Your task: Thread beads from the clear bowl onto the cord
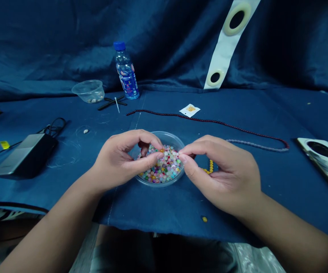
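Observation:
My left hand (131, 153) is over the left side of a round clear bowl (160, 185) of mixed coloured beads (164, 170). Its thumb and index finger pinch a small orange bead (162, 150). At the bowl's right rim, my right hand (220, 170) has thumb and index fingertip pressed together; whatever they hold is too small to make out. A string of yellow beads (211, 166) shows partly from behind the right hand. A long strand of dark red beads (203, 120) curves round into pale translucent beads (257, 146), which run behind that hand.
A loose yellow bead (204, 219) lies near the front edge. Behind stand a blue-capped bottle (127, 76), a clear tub (88, 91) and a small white packet (190, 110). A grey-black device (25, 155) with cables is left; a phone (323, 163) is right.

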